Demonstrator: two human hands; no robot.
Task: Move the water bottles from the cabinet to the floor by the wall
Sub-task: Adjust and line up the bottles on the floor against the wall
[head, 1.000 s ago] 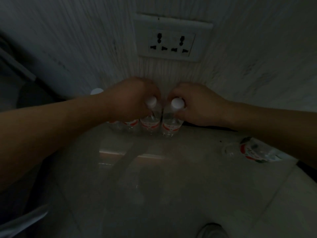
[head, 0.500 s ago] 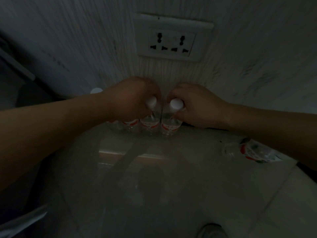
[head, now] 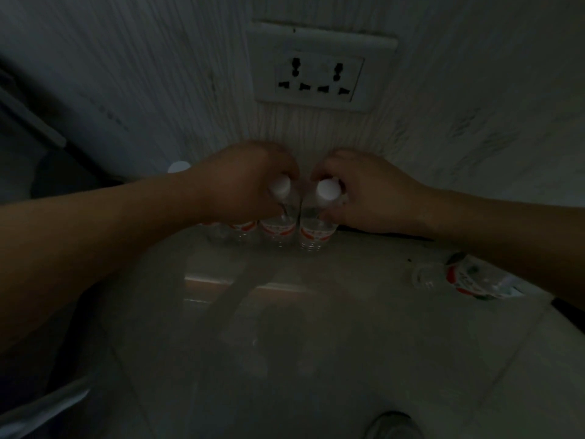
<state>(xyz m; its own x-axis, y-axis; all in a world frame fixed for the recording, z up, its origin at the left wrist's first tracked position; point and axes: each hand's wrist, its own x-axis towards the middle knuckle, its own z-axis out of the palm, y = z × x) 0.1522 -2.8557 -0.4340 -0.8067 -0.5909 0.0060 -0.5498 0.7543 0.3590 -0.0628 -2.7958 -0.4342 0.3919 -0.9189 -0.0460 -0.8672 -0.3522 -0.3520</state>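
Several clear water bottles with white caps and red labels stand in a row on the floor against the wall. My left hand (head: 243, 185) grips the neck of one upright bottle (head: 278, 229). Just to its right, my right hand (head: 364, 191) grips the neck of another upright bottle (head: 316, 232). The two held bottles stand side by side and nearly touch. More bottles (head: 240, 229) stand to the left, mostly hidden under my left forearm; one white cap (head: 179, 167) shows beyond it. The cabinet is out of view.
A bottle (head: 468, 278) lies on its side on the tiled floor (head: 316, 343) at the right. A white double socket (head: 319, 74) sits on the wall above the row. A shoe tip (head: 392, 426) shows at the bottom edge. Dark furniture stands at far left.
Both hands stay on the two bottle necks. The bottles and hands have barely shifted against the wall.
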